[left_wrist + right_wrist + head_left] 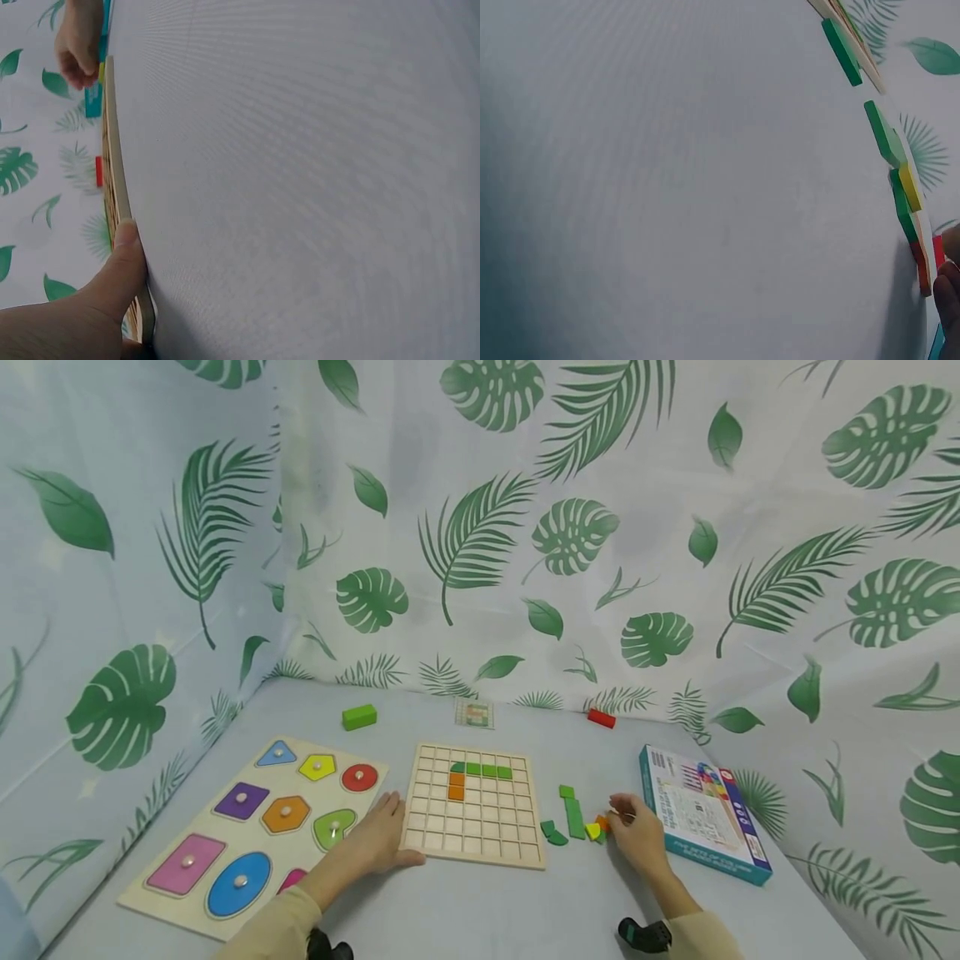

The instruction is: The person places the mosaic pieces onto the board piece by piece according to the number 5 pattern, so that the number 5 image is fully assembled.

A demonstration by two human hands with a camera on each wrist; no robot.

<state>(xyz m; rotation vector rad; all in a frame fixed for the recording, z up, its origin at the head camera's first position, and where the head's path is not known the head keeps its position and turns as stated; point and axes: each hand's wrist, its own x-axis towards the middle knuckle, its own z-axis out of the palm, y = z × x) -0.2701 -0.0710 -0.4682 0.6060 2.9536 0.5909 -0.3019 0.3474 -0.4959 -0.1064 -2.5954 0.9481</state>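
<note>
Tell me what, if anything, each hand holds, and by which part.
Left hand: the grid board, by its near left corner, thumb against the near edge. Right hand: close to an orange piece; a grip cannot be told.

The grid board point(487, 822) at six o'clock looks matt wood, the knobs point(241, 881) at eight shiny metal, the backdrop point(510, 460) cloth
</note>
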